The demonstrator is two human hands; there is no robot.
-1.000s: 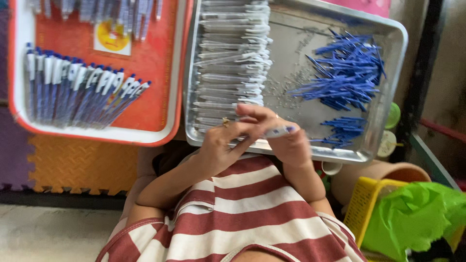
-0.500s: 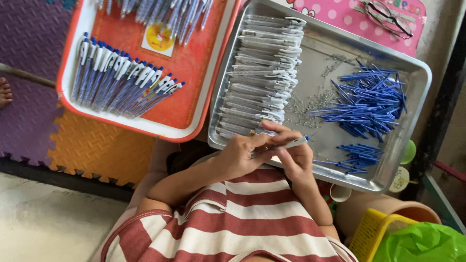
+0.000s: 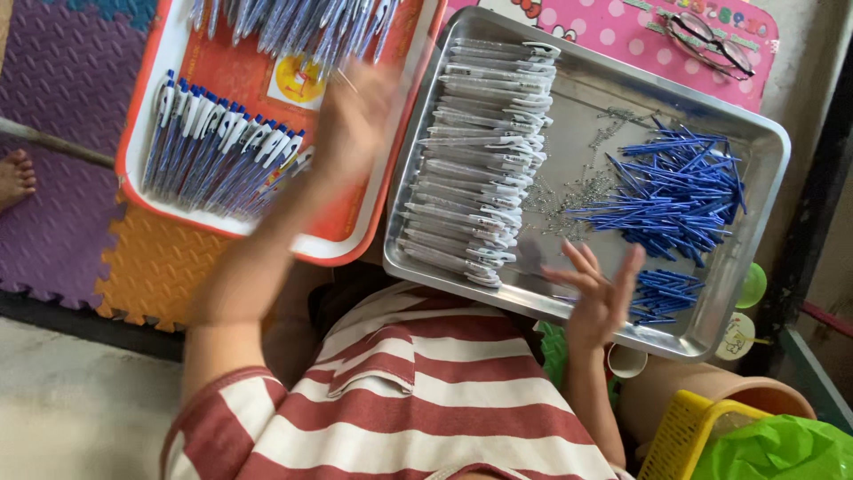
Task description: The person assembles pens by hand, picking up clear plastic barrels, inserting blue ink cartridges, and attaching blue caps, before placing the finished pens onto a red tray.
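My left hand (image 3: 355, 120) is blurred with motion over the red tray (image 3: 329, 244), just right of a row of finished blue-and-white pens (image 3: 222, 151). Whether it holds anything is unclear. My right hand (image 3: 597, 298) hovers with fingers spread over the near edge of the metal tray (image 3: 586, 84), holding nothing. It sits between a stack of clear pen barrels (image 3: 484, 151) and a small bunch of blue refills (image 3: 662, 298). A larger heap of blue refills (image 3: 675, 191) and scattered tiny springs (image 3: 569, 191) lie farther in.
More pens (image 3: 293, 22) are piled at the red tray's far end. Eyeglasses (image 3: 702, 31) rest on a pink dotted mat. A yellow basket (image 3: 684, 436), green bag (image 3: 782, 449) and clay pot (image 3: 711, 391) stand at lower right. Another person's foot (image 3: 13, 178) is on the purple foam mat.
Both hands were together at my chest on one pen. Now they are apart: the left has swung out over the red tray, the right has opened over the metal tray.
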